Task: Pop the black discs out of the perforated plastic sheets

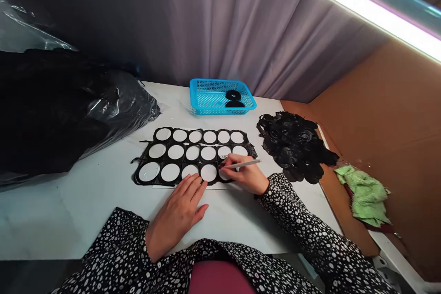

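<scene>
Black sheets with rows of round holes (pixel 184 162) lie on the white table, white showing through the holes. My left hand (pixel 184 204) rests with its fingers extended on the lower edge of the nearest row. Pinched in my right hand (pixel 244 173) is a slim pale pen-like tool (pixel 243 164), its tip down at the right part of the nearest row. My right fingers partly hide the last holes there, and the exact contact point is hard to make out.
A blue basket (pixel 194 96) holding black rings (pixel 233 95) stands behind the sheets. Right of them is a pile of black scraps (pixel 292 144). A large black plastic bag (pixel 69 115) fills the left. A green cloth (pixel 365 195) lies far right, a bright lamp (pixel 365 2) overhead.
</scene>
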`<state>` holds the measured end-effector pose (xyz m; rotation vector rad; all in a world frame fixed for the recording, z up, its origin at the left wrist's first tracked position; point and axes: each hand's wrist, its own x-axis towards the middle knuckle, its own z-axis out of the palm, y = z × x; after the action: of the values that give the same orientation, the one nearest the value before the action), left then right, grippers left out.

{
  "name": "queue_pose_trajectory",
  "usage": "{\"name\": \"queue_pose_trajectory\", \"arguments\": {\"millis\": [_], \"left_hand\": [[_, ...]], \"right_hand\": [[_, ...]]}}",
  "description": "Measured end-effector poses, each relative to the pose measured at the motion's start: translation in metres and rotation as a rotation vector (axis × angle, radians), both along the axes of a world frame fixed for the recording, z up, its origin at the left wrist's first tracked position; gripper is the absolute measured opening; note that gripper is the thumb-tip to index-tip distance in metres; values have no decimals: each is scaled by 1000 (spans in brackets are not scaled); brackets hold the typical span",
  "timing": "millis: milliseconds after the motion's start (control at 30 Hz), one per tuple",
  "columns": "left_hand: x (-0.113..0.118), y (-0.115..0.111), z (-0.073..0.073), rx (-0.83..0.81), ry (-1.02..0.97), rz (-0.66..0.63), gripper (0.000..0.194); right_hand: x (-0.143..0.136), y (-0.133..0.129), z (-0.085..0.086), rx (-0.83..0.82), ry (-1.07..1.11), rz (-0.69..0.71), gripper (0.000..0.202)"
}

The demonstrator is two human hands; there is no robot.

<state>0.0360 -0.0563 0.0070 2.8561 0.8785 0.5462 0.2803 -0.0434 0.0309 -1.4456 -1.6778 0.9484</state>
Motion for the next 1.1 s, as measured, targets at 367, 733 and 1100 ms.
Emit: {"name": "queue_pose_trajectory", "arguments": {"millis": [367,733,1100], "left_hand": [[-1,-5,-4,45,21,-1,37],[-2,-5,-6,10,-6,-3,34],[-7,-4,2,-59,-21,-20,42]], "right_hand": [[-27,-12,-8,-8,-133,132,24],[-35,-21,-16,224,-448,237,18],[33,49,-1,471,-681,-316,14]]}}
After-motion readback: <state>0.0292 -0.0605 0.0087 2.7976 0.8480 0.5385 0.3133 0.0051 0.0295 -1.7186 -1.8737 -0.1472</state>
